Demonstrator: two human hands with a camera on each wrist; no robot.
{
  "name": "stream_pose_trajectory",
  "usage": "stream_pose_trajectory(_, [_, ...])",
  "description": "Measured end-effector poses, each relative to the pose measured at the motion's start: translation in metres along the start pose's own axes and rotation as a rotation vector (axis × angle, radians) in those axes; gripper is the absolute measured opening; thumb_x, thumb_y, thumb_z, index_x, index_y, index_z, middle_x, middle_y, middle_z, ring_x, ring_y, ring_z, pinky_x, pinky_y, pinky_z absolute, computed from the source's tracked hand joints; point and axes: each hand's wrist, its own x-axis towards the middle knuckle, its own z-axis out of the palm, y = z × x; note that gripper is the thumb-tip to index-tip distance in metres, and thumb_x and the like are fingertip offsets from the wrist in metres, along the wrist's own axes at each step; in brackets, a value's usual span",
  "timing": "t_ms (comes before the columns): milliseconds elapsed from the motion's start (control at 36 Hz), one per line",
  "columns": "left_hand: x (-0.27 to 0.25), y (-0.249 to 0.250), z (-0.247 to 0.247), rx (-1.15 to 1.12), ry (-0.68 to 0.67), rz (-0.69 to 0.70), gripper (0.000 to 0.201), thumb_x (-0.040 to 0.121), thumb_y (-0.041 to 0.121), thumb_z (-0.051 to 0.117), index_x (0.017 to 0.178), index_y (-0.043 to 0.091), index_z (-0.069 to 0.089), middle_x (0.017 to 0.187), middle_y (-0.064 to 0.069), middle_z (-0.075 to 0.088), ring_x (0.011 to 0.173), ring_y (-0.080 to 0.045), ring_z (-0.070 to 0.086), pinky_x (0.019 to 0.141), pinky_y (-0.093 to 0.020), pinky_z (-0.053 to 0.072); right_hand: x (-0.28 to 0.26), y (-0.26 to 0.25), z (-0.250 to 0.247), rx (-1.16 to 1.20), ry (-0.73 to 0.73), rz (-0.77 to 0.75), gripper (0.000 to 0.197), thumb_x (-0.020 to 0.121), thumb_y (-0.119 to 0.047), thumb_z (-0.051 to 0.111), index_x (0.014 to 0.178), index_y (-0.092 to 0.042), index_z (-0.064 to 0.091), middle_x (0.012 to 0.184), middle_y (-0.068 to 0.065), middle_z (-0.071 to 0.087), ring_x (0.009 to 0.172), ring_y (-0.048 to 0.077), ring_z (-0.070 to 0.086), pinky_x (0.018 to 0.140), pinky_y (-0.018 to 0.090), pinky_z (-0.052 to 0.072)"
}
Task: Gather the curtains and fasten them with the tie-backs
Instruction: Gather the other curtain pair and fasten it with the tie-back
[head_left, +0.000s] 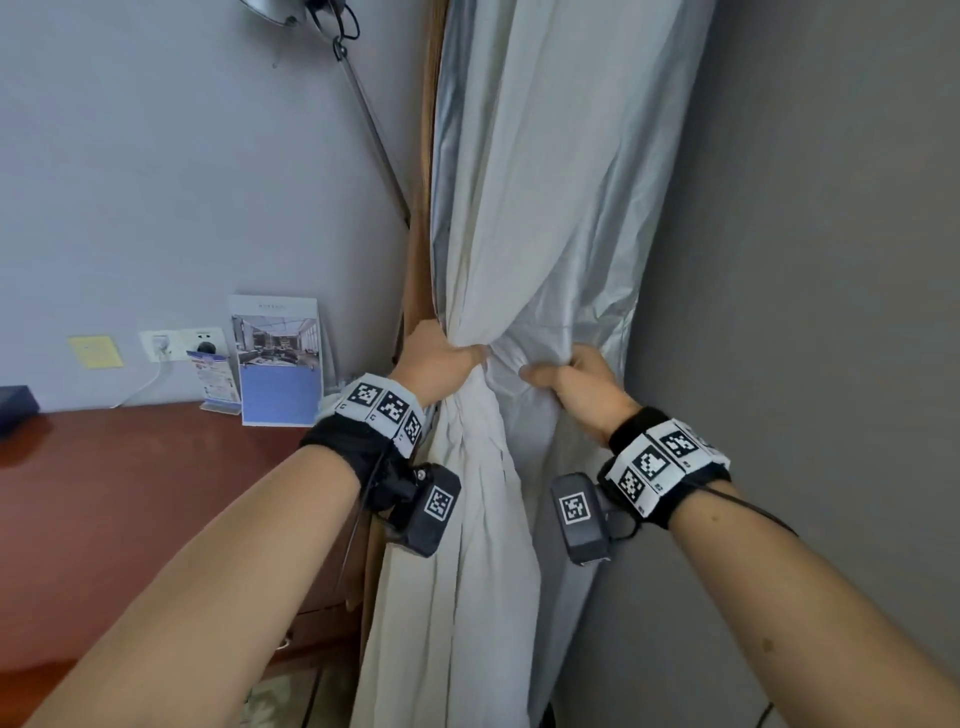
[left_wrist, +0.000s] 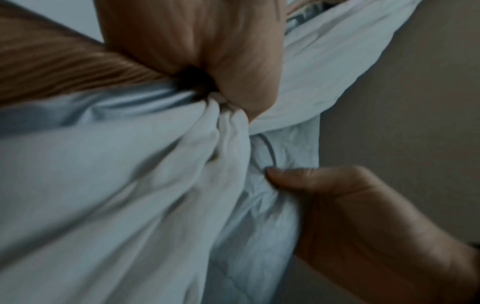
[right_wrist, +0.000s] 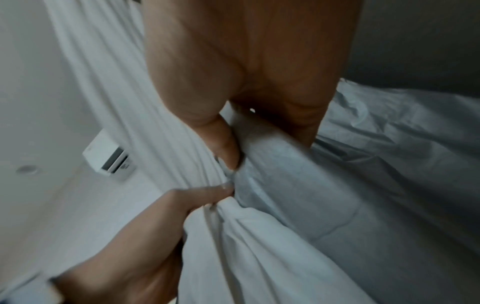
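A pale white-grey curtain (head_left: 524, 208) hangs in the room corner, bunched at waist height. My left hand (head_left: 441, 358) grips the gathered folds from the left, fingers wrapped behind the cloth. My right hand (head_left: 576, 379) grips the curtain's right part, thumb in front. In the left wrist view my left hand (left_wrist: 207, 67) clenches the cloth (left_wrist: 130, 185), and a thin dark cord (left_wrist: 270, 150) lies on it just above the right thumb (left_wrist: 298, 176). The right wrist view shows my right hand (right_wrist: 233, 123) pinching the fabric (right_wrist: 298, 185), with the left thumb (right_wrist: 207, 191) close below. A brown strip (head_left: 423, 208) runs behind the curtain's left edge.
A reddish wooden desk (head_left: 156, 493) stands at the left, with a leaflet stand (head_left: 280, 364) and a dark box (head_left: 15, 402). A wall socket (head_left: 182, 343) with a white cable sits above it. A lamp arm (head_left: 374, 130) slants down the wall. A grey wall (head_left: 805, 260) lies right.
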Motion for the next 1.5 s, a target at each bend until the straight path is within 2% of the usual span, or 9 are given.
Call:
stream_pose_trajectory(278, [0.007,0.010,0.059,-0.058,-0.147,-0.008,0.081,0.064,0.022,0.057,0.143,0.009,0.041,0.131,-0.010,0.053,0.122,-0.028,0.053,0.104,-0.043,0.045,-0.030,-0.002,-0.021,-0.354,0.082,-0.191,0.019,0.092,-0.016,0.059,0.107,-0.007,0.066,0.099,0.000,0.069,0.090,0.011,0.064,0.082,0.025,0.050])
stream_pose_trajectory(389, [-0.010,0.020,0.050,-0.269,-0.409,-0.070,0.047,0.044,0.000,0.050,0.087,0.000,0.069,0.074,-0.005,0.063,0.073,-0.019,0.060,0.067,-0.025,0.047,-0.029,0.007,-0.014,-0.561,0.050,-0.202,0.018,0.096,-0.012,0.047,0.087,0.001,0.056,0.068,-0.005,0.048,0.063,0.007,0.047,0.054,0.010,0.036])
stream_pose_trajectory(500, [-0.023,0.024,0.047,-0.368,-0.535,-0.104,0.025,0.041,-0.005,0.046,0.052,0.009,0.063,0.056,-0.002,0.054,0.057,-0.017,0.054,0.055,-0.020,0.041,-0.030,0.007,0.004,-0.566,-0.027,-0.232,0.051,0.088,0.003,0.043,0.139,0.002,0.039,0.125,0.011,0.055,0.115,0.019,0.050,0.087,0.010,0.031])
stream_pose_trajectory(805, [-0.012,0.010,0.020,-0.548,-0.579,-0.219,0.027,0.058,-0.002,0.070,0.084,0.002,0.076,0.079,-0.012,0.072,0.073,-0.025,0.068,0.076,-0.032,0.056,-0.015,0.020,0.027,-0.524,-0.206,-0.158,0.050,0.092,-0.001,0.033,0.142,0.000,0.033,0.138,0.008,0.043,0.126,0.014,0.042,0.101,0.012,0.028])
stream_pose_trajectory(944, [-0.004,0.007,0.027,-0.457,-0.270,-0.085,0.043,0.067,0.004,0.086,0.104,0.012,0.067,0.095,-0.003,0.074,0.086,-0.014,0.071,0.069,-0.021,0.057,-0.020,0.013,0.038,-0.509,-0.301,-0.240,0.049,0.099,-0.003,0.034,0.148,-0.007,0.031,0.151,0.008,0.036,0.140,0.015,0.031,0.117,0.027,0.023])
stream_pose_trajectory(1055, [0.009,-0.002,0.021,-0.427,-0.131,-0.061,0.049,0.055,0.009,0.093,0.099,0.009,0.071,0.097,-0.008,0.076,0.094,-0.023,0.073,0.089,-0.042,0.058,-0.017,-0.002,0.020,-0.387,-0.482,-0.051,0.039,0.086,0.000,0.056,0.121,-0.016,0.061,0.122,-0.004,0.064,0.108,0.006,0.059,0.093,0.014,0.043])
stream_pose_trajectory(1167, [0.018,-0.012,0.005,-0.422,-0.068,-0.042,0.062,0.051,0.014,0.093,0.107,0.008,0.070,0.104,-0.006,0.075,0.098,-0.021,0.072,0.094,-0.043,0.056,0.005,0.003,-0.008,-0.221,-0.036,-0.001,0.018,0.066,-0.022,0.069,0.082,-0.014,0.068,0.083,0.005,0.069,0.085,0.023,0.064,0.084,0.038,0.049])
stream_pose_trajectory(1333, [0.019,-0.016,-0.016,-0.404,-0.148,-0.038,0.067,0.048,0.016,0.091,0.111,0.004,0.071,0.105,-0.006,0.076,0.099,-0.021,0.072,0.095,-0.043,0.055,0.028,0.004,-0.005,-0.174,0.162,-0.028,0.106,0.049,-0.050,0.090,0.133,-0.015,0.035,0.131,0.001,0.052,0.118,0.016,0.054,0.104,0.035,0.046])
stream_pose_trajectory(1500, [0.014,-0.012,-0.014,-0.391,-0.320,-0.024,0.057,0.067,0.003,0.085,0.122,0.004,0.067,0.116,-0.006,0.073,0.110,-0.021,0.068,0.102,-0.039,0.051,0.023,-0.012,0.025,0.181,-0.089,0.003,0.027,0.079,0.000,0.051,0.086,-0.013,0.073,0.083,0.004,0.074,0.080,0.014,0.069,0.076,0.024,0.056])
